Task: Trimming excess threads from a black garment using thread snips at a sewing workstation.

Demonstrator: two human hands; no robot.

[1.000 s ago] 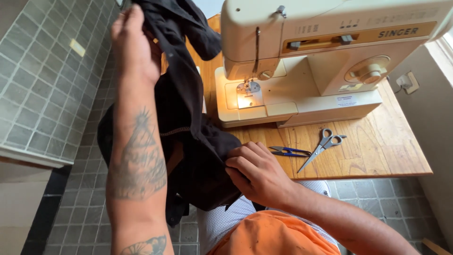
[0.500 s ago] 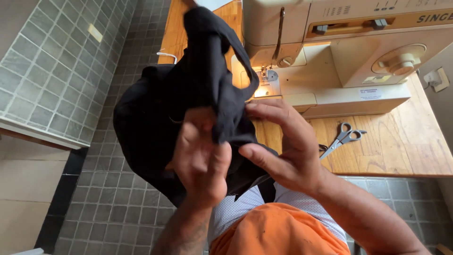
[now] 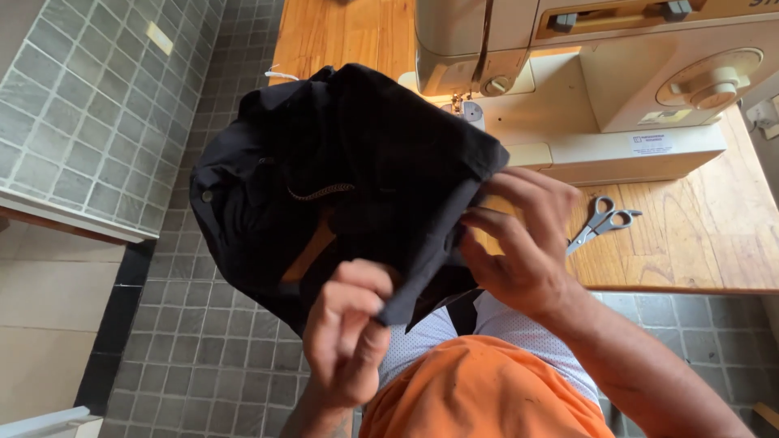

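Both my hands hold up a black garment [image 3: 357, 170] in front of me, bunched and draped over the table's near edge. My left hand [image 3: 345, 337] pinches its lower edge between thumb and fingers. My right hand [image 3: 519, 239] grips the cloth's right edge, fingers curled around a fold. A metal snap and a short cord show on the fabric. Behind the garment stands a cream sewing machine [image 3: 617, 89] on the wooden table [image 3: 690, 251]. Grey-handled scissors [image 3: 600, 223] lie on the wood just right of my right hand.
Grey floor tiles [image 3: 203, 357] spread to the left and below. A tiled wall ledge [image 3: 73, 138] runs along the left. My orange clothing [image 3: 479, 389] fills the bottom of the view. A wall socket [image 3: 763, 113] sits at the right edge.
The garment has come down from a raised, stretched hold into a bunch in front of me. My left hand dropped from high up to its lower edge; my right hand shifted onto its right edge.
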